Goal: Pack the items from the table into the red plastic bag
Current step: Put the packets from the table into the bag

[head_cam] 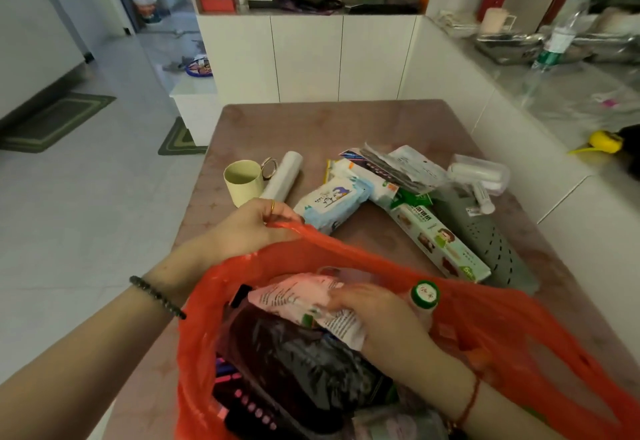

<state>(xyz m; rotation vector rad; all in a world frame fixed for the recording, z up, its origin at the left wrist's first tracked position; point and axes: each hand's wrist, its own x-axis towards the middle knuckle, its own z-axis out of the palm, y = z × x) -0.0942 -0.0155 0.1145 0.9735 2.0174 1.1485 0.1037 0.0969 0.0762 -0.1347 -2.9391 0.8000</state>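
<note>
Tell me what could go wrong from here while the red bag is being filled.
1. The red plastic bag already looks crowded; only the left grip holds its thin rim up, so it may stretch or slip shut.
2. The capped bottle stands near the bag's edge beside the right grip and could tip out.
3. The long green box on the table may poke the thin film.

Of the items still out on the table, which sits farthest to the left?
The pale yellow plastic cup, upright just beyond the left hand; the white roll, the blue-and-white wipes pack and the rest lie to its right.
</note>
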